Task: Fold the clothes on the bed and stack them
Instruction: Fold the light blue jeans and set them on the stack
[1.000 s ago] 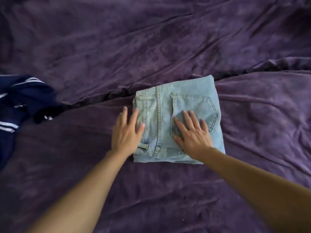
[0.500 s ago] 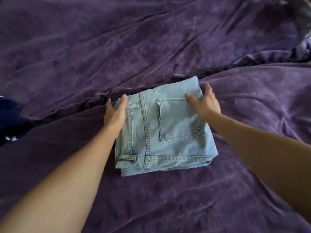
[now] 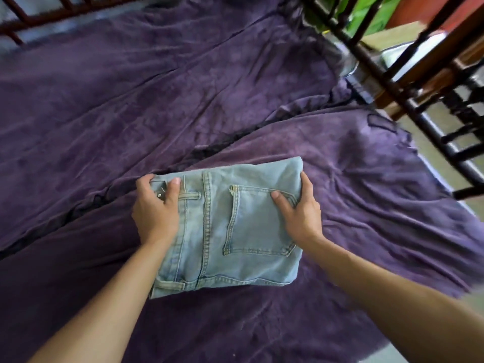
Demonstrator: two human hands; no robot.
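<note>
Left hand (image 3: pixel 155 213) grips the folded jeans (image 3: pixel 227 231) at their far left corner, thumb on top, fingers curled round the edge. Right hand (image 3: pixel 301 210) grips the right edge likewise (thumb on the back pocket). The jeans span between both hands over the purple bed cover (image 3: pixel 131 100), which spreads wide on every side; the dark bed rail (image 3: pixel 392 82) is well off to the right.

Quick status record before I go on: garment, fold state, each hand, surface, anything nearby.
garment: light blue jeans, back pocket facing up
fold state: folded into a compact rectangle
left hand: grips the jeans' left edge, thumb on top
right hand: grips the right edge, thumb on the pocket
lifted or resting: cannot tell
surface: wrinkled purple bed cover
nearby: dark bed rail at the upper right
other clothes: none in view
</note>
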